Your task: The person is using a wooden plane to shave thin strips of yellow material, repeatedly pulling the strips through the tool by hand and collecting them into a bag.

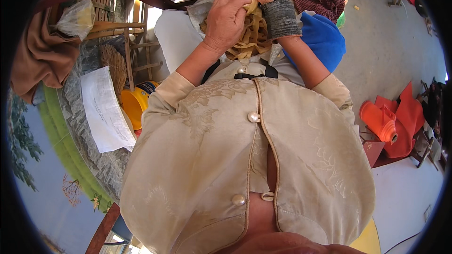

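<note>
As left hand [226, 21] and right hand [279, 14] curl inward, both pinch tan strips [254, 9].

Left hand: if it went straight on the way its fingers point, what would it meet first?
Most likely the yellow strip beside it, then the right hand; depth is hard to judge.

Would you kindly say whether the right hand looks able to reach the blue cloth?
Probably yes: the blue cloth lies beside the right hand, and nothing visible stands between them.
</note>
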Tool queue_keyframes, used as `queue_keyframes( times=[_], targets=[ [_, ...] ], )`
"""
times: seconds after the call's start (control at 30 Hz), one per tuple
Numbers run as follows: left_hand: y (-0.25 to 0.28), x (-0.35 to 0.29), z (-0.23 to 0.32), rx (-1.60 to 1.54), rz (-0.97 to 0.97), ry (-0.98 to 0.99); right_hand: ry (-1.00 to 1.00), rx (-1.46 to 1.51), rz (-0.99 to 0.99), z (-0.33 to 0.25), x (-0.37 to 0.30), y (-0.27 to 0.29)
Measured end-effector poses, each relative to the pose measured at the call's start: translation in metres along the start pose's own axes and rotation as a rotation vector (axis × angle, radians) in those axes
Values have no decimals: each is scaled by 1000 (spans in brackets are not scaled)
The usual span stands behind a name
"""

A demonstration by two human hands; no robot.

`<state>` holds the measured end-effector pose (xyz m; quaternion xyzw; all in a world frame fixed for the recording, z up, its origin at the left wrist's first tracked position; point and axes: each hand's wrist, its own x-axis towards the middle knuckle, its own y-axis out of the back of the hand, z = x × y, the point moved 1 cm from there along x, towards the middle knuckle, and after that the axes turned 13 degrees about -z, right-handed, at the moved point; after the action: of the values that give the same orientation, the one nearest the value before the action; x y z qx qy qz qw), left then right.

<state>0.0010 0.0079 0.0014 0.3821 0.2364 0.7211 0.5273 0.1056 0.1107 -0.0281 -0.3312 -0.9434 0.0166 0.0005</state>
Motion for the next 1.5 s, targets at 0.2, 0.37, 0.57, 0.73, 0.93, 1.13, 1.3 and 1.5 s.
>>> queue_keyframes(
  times=[0.2,0.37,0.57,0.73,0.93,1.13,1.3,1.5],
  targets=[
    [1,5,-2,-160,204,-194,-140,170,-202,-9,-4,-17],
    [2,4,-7,-234,94,-49,194,-517,-174,-21,-16,-17],
    [-5,1,-14,-1133,-143,306,310,-876,-89,-32,-20,-2],
    [-7,0,-14,-871,-86,206,275,-682,-145,-30,-9,3],
    [4,3,-25,-580,-49,172,-178,-55,-415,-23,-8,2],
    [4,6,7,-938,35,176,-99,-30,-145,-27,-7,-2],
    [6,13,-9,-813,51,226,-280,395,-38,-13,1,11],
    [25,19,-17,-561,81,197,-214,414,-11,-15,5,30]
  ],
)
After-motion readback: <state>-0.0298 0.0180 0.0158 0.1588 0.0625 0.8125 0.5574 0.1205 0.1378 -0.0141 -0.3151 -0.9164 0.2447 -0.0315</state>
